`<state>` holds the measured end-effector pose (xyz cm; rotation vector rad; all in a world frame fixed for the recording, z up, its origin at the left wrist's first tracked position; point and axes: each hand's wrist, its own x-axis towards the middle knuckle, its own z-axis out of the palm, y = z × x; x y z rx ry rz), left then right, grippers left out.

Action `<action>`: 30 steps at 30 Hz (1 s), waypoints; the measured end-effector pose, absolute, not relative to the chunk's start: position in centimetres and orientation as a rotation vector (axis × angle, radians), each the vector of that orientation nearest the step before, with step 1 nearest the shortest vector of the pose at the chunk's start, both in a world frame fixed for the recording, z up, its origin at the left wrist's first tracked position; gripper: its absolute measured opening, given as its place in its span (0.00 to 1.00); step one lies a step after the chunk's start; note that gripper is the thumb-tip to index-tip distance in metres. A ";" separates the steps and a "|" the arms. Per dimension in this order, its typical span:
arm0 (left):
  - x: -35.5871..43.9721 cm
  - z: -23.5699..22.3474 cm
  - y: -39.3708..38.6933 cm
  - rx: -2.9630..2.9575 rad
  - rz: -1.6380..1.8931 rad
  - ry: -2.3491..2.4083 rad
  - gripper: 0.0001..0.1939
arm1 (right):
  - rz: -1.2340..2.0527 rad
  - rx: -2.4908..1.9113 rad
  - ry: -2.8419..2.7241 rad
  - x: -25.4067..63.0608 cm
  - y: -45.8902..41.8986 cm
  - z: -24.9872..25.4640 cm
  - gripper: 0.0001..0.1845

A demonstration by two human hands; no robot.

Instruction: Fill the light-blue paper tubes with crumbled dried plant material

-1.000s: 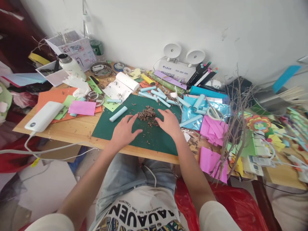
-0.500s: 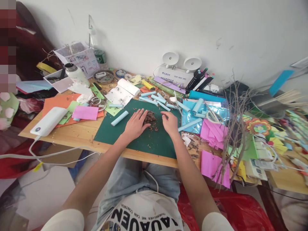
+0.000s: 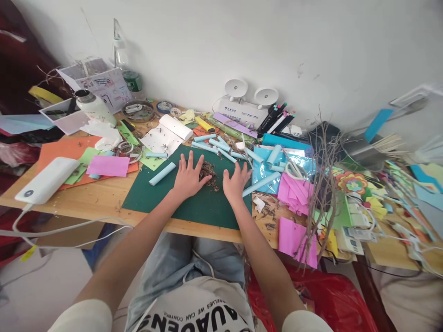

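A small heap of brown crumbled bits (image 3: pixel 209 174) lies on a dark green mat (image 3: pixel 204 213). My left hand (image 3: pixel 189 176) rests flat against the heap's left side, fingers spread and thumb reaching over its near edge. Just right of the heap is my right hand (image 3: pixel 236 182), its fingers apart and nothing held in it. Left of my left hand lies a light blue paper tube (image 3: pixel 162 174). Several more blue tubes (image 3: pixel 218 146) are scattered behind the heap, and a longer one (image 3: pixel 261 183) lies beside my right hand.
Scissors (image 3: pixel 296 170) lie among pink paper (image 3: pixel 297 240) and a blue plastic packet on the right. Dry twigs (image 3: pixel 320 203) stand beyond them. A white power bank (image 3: pixel 47 180) with a cable sits left. An open white bottle (image 3: pixel 95 108) and a white router (image 3: pixel 244 113) stand at the back.
My right hand's fingers have gone from curled to spread. My left hand has opened its fingers wider beside the heap. The whole view has shifted, with the table's things now further left.
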<state>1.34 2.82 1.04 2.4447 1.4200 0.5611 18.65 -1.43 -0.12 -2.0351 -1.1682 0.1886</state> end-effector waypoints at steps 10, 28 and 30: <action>1.1 1.4 1.8 2.061 0.902 1.165 0.27 | 0.370 -1.776 -1.341 16.7 -2.2 0.1 0.23; -1.2 1.7 2.5 1.321 1.071 1.074 0.23 | 0.450 -1.797 -1.700 18.3 0.5 2.4 0.17; -1.1 1.5 2.1 1.460 1.030 1.120 0.20 | 0.407 -1.766 -1.781 18.0 0.3 2.7 0.14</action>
